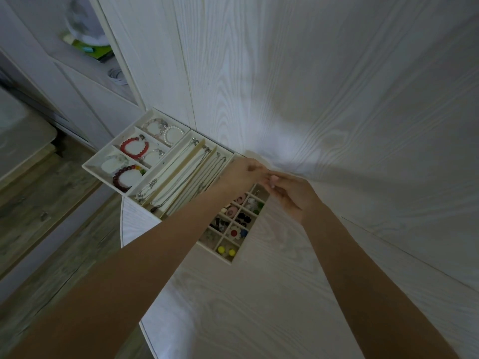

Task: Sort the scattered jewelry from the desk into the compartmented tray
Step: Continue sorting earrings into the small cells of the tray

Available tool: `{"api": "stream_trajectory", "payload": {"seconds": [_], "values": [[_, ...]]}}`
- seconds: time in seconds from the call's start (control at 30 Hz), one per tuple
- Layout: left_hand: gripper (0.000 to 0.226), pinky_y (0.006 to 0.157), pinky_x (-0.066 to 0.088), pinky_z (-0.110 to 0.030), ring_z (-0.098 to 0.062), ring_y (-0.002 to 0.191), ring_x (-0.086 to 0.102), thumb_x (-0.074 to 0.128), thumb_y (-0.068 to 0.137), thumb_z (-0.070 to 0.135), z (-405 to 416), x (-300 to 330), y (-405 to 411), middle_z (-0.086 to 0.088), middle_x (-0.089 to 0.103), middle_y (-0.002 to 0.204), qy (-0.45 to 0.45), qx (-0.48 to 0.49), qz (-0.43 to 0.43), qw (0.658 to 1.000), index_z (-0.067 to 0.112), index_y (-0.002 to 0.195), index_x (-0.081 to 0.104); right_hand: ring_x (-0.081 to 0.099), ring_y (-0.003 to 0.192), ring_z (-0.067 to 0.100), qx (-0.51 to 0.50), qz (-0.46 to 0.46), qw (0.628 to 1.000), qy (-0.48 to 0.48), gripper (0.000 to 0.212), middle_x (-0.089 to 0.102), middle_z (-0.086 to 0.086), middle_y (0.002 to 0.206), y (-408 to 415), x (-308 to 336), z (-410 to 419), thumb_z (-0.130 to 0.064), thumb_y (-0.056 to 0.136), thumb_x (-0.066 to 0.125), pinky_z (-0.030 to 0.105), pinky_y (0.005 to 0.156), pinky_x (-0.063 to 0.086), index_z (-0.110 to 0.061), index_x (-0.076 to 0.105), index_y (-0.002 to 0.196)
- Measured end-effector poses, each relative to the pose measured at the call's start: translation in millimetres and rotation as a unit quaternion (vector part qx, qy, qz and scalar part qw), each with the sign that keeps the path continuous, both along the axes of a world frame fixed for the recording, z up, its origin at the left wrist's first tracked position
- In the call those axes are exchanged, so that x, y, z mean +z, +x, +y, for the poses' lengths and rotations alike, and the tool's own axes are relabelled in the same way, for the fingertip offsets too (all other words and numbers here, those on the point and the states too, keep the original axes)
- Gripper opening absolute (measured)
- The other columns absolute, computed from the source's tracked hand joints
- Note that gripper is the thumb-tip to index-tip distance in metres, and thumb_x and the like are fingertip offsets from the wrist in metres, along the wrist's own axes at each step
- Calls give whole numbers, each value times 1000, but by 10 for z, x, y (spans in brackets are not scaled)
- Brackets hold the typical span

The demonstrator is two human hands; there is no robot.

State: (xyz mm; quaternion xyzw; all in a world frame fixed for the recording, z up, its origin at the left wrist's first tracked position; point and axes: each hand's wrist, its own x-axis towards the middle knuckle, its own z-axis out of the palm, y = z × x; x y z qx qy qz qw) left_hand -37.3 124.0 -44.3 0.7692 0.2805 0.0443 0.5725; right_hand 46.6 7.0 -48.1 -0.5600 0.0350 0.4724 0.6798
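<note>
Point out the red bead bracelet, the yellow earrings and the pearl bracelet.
red bead bracelet (pixel 124 148): head view, on its left beads.
yellow earrings (pixel 221 249): head view, on the left ball.
pearl bracelet (pixel 166 136): head view, on its left arc.

White wood-grain desk top (pixel 337 99) filling the right and near side, pale panelled cabinet (pixel 77 81) at far left, grey-brown plank floor (pixel 51 229) at left, dim light, soft bright patch on the desk surface
</note>
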Motion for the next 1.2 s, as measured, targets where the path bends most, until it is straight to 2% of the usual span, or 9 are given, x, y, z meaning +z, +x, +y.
{"api": "stream_trajectory", "payload": {"seconds": [0.07, 0.17, 0.33, 0.47, 0.67, 0.77, 0.93, 1.07, 1.2], "values": [[23, 88, 54, -40, -18, 87, 68, 66, 83, 33, -4, -42, -18, -3, 72, 87, -10, -28, 6, 1000, 10, 87, 72, 69, 87, 19, -3, -24, 1000, -14, 14, 69, 15, 94, -16, -8, 21, 2, 90, 56, 28, 85, 56, 7, 63, 101], [29, 89, 54, -41, -20, 91, 69, 74, 78, 25, -33, -38, -32, -8, 72, 93, -44, -29, -3, 999, 3, 96, 67, 70, 86, 17, 16, -41, 999, -15, 21, 70, 14, 99, -48, 8, 43, -8, 94, 54, 26, 80, 57, 5, 62, 109], [20, 66, 46, -8, -7, 77, 60, 73, 80, 14, -42, 41, -34, 1, 64, 83, 29, -20, 14, 999, 19, 76, 53, 69, 89, 18, 58, -69, 996, -14, 27, 69, 17, 101, -48, 79, 16, -9, 96, 48, 27, 81, 57, 6, 60, 116], [21, 56, 45, -10, -5, 62, 58, 69, 82, 19, -70, 90, -27, -1, 64, 68, 83, 1, 49, 995, 21, 62, 62, 69, 86, 22, 81, -85, 993, -19, 29, 65, 28, 104, -64, 105, 12, -6, 96, 48, 30, 74, 59, 8, 58, 119], [19, 65, 54, -28, -17, 68, 64, 65, 84, 15, -61, 91, 14, -15, 70, 78, 115, 16, 82, 990, -2, 85, 73, 69, 88, 19, 86, -121, 988, -38, 23, 68, 16, 104, -83, 93, 53, 4, 90, 54, 32, 87, 55, 3, 62, 112], [20, 59, 48, -14, -13, 76, 62, 66, 86, 22, 17, 104, 17, -8, 69, 86, 132, -5, 95, 987, 6, 95, 72, 67, 91, 18, 84, -163, 981, -57, 30, 66, 15, 105, -17, 96, 20, 9, 85, 58, 30, 90, 53, 5, 61, 115], [16, 58, 41, -5, -9, 84, 60, 63, 88, 15, 91, 101, -4, -3, 68, 94, 119, -36, 82, 989, 5, 99, 70, 70, 69, 12, 101, -264, 957, -71, 29, 67, 22, 96, 55, 113, -32, 17, 79, 61, 21, 71, 58, 12, 62, 108], [1, 55, 41, -3, -11, 78, 58, 62, 86, 8, 122, 97, -19, -1, 62, 84, 124, -16, 56, 991, 8, 86, 64, 65, 52, 8, 92, -316, 938, -109, 16, 68, 6, 64, 84, 77, -31, 13, 81, 62, 14, 50, 50, 12, 66, 96], [12, 58, 46, -10, -9, 67, 59, 65, 85, 7, 167, 98, 3, -1, 62, 77, 98, 5, 60, 993, 11, 75, 59, 62, 56, 13, 84, -322, 932, -142, 9, 64, 9, 67, 88, 24, -16, 4, 85, 62, 16, 51, 48, 8, 67, 92]]}}
